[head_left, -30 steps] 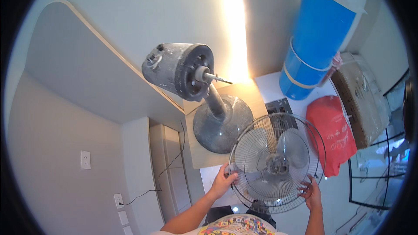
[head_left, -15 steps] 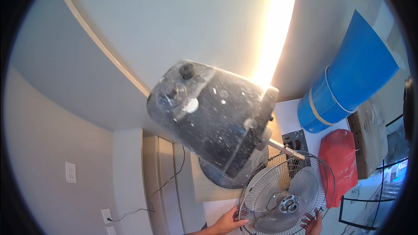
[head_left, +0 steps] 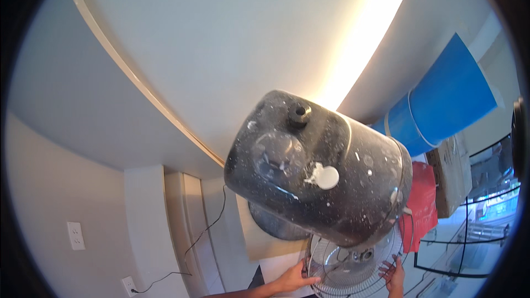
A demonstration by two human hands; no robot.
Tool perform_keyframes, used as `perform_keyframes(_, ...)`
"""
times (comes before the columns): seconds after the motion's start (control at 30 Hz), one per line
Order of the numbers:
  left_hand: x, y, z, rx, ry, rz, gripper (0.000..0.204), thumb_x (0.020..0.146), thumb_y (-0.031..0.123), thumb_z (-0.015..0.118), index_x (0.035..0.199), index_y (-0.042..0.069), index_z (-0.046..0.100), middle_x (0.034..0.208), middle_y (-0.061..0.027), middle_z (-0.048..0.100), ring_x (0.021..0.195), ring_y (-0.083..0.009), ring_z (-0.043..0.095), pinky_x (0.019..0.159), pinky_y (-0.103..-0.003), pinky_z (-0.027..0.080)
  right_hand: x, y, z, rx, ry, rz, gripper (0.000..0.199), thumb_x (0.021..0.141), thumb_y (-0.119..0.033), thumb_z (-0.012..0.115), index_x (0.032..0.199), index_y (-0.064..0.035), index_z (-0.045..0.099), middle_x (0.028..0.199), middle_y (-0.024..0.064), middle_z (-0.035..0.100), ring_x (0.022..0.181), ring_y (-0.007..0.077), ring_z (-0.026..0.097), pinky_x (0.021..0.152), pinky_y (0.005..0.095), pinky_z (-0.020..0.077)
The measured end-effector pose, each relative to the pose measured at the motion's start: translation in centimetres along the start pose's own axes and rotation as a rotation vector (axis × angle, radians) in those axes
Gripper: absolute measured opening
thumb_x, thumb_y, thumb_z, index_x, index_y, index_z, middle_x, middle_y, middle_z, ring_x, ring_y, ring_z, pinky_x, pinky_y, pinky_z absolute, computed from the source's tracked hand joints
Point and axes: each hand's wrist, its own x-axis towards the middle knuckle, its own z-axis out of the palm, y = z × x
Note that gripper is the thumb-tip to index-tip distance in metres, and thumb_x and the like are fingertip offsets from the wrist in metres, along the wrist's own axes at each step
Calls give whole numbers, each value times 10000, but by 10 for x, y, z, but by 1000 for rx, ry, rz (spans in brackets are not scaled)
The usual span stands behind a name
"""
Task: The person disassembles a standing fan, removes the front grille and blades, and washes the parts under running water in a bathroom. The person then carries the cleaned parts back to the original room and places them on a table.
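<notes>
A dusty black fan motor housing (head_left: 314,174) with a knob on top fills the middle of the view. Below it is a round wire fan grille (head_left: 353,281), its upper part hidden behind the housing. My left hand (head_left: 294,277) grips the grille's left rim, thumb lying over the wires. At the opposite rim my right hand (head_left: 393,276) holds the grille with its fingers apart on the wires. The fan's dark round base (head_left: 276,226) shows partly at the housing's lower left.
Behind on the right stand a rolled blue sheet (head_left: 447,99) with bands around it, a red bag (head_left: 422,198) and a cardboard box (head_left: 455,179). A black wire rack (head_left: 452,273) is at far right. On the left, a cable (head_left: 190,248) runs to a wall socket (head_left: 130,285).
The motor housing now appears farther right and larger, covering the grille's upper part and the metal shaft seen before. Both hands stay at the grille's rim; my right hand sits slightly higher.
</notes>
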Motion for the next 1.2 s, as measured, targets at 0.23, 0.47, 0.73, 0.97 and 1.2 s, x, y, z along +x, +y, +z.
perform_keyframes(0.23,0,-14,-12,21,-142,-120,892,952,126,760,1620,-15,186,1511,-149,471,1317,-237,563,1026,-387,553,-10,8,-2,18,109,-19,724,1023,-611,553,1545,-122,436,1130,177,708,836,268,713,669,400,588)
perform_keyframes(0.47,-7,-14,-1,26,-70,-3,908,969,55,699,1655,4,107,1612,-139,355,1338,-237,538,1015,-379,554,-16,9,1,138,53,-12,678,1041,-568,543,1552,-139,423,1142,173,707,887,284,733,698,411,620)
perform_keyframes(0.73,-22,12,35,-8,209,37,739,971,33,620,1616,9,258,1314,-178,663,1116,-260,709,910,-381,601,-34,4,-16,148,-211,-69,605,1026,-302,588,1561,-102,388,1183,196,704,924,313,737,714,439,628)
perform_keyframes(0.97,-91,-17,101,-132,518,245,703,952,37,624,1578,-29,309,1302,-227,651,1074,-305,719,877,-425,628,-11,-42,-16,-45,-526,-197,608,1015,-258,596,1552,-42,412,1176,189,709,983,286,726,737,378,599)
perform_keyframes(1.2,-162,-110,182,-329,822,447,822,944,237,650,1599,-11,219,1301,-301,619,1111,-390,702,946,-501,595,-15,-58,9,-267,-825,-240,547,1027,-265,579,1511,-40,459,1152,163,713,896,214,714,727,349,596)
